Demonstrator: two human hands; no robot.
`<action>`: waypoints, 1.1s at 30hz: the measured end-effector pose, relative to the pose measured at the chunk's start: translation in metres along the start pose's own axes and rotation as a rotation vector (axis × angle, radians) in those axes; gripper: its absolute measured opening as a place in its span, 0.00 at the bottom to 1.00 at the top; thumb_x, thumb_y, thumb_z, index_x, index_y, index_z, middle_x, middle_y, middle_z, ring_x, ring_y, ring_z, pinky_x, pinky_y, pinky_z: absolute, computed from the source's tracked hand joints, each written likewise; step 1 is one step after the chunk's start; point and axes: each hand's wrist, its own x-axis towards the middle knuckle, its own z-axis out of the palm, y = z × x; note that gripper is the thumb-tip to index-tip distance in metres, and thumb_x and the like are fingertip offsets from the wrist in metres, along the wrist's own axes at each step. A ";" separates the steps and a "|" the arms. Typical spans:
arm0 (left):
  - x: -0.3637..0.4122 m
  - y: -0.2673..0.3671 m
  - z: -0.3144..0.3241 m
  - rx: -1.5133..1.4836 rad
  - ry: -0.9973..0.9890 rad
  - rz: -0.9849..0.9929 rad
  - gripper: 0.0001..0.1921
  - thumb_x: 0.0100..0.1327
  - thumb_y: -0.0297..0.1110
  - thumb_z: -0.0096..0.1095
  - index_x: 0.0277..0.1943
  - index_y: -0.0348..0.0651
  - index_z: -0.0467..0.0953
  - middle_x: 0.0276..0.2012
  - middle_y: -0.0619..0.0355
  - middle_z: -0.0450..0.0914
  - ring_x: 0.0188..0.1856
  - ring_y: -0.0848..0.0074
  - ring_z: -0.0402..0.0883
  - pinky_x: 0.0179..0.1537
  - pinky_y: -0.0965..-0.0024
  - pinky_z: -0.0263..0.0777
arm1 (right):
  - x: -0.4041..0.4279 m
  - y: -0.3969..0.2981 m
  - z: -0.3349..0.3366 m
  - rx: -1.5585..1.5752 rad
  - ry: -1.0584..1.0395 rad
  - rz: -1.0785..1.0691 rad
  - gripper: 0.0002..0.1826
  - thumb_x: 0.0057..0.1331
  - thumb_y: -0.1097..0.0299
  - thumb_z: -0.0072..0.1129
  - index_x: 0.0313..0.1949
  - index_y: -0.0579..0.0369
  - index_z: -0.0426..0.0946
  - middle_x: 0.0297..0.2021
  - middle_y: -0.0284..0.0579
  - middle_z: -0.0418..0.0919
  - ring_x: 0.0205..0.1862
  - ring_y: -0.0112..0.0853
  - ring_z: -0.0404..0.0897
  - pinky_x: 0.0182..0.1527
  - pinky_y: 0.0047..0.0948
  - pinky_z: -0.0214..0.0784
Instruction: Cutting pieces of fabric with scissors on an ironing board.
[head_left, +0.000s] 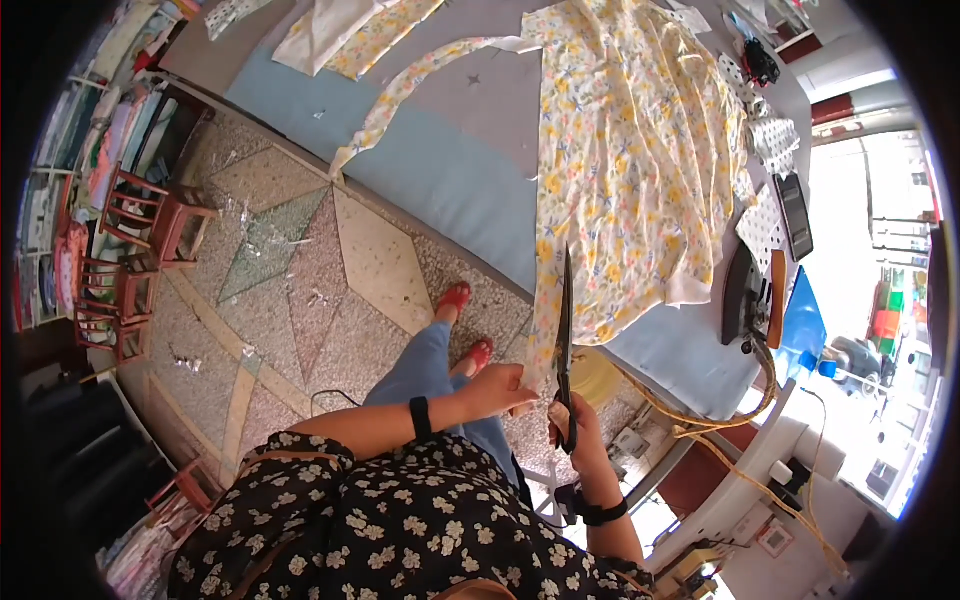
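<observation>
A pale floral-print fabric (630, 165) with yellow flowers lies rumpled over the table, its near end hanging past the edge. My left hand (496, 391) pinches the end of a narrow strip along the fabric's left side. In my right hand (583, 431) are long dark fabric shears (565, 330), held by the handles with the tips pointing away from me. The blades lie along the strip's inner side and look nearly closed. A separate narrow floral strip (390, 97) curves from the fabric's far left side to the table's front edge.
On the table's right side are a clothes iron (742, 296) with a braided cord (724, 427), a black phone-like device (795, 217) and polka-dot scraps (772, 146). More floral pieces (360, 37) lie at the far left. Wooden chairs (161, 217) and fabric-filled shelves (82, 150) stand left.
</observation>
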 end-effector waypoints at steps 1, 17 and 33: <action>-0.002 0.008 -0.003 0.041 0.005 0.024 0.20 0.59 0.42 0.71 0.26 0.36 0.69 0.18 0.57 0.70 0.20 0.76 0.70 0.23 0.68 0.62 | 0.003 -0.002 0.000 -0.001 0.002 -0.003 0.21 0.67 0.48 0.58 0.37 0.56 0.69 0.19 0.34 0.69 0.20 0.22 0.70 0.24 0.22 0.62; 0.000 0.003 -0.023 0.261 -0.058 0.042 0.21 0.59 0.43 0.68 0.25 0.36 0.68 0.19 0.52 0.68 0.21 0.66 0.68 0.25 0.62 0.58 | 0.033 -0.038 0.009 0.054 0.000 -0.021 0.20 0.69 0.51 0.56 0.40 0.58 0.71 0.20 0.34 0.70 0.20 0.21 0.69 0.24 0.21 0.61; 0.008 0.003 -0.039 0.374 -0.080 0.069 0.23 0.58 0.48 0.66 0.27 0.33 0.70 0.20 0.47 0.71 0.22 0.63 0.72 0.26 0.59 0.61 | 0.063 -0.067 0.011 0.025 -0.005 -0.036 0.19 0.68 0.51 0.57 0.35 0.56 0.69 0.20 0.35 0.69 0.19 0.22 0.70 0.22 0.22 0.62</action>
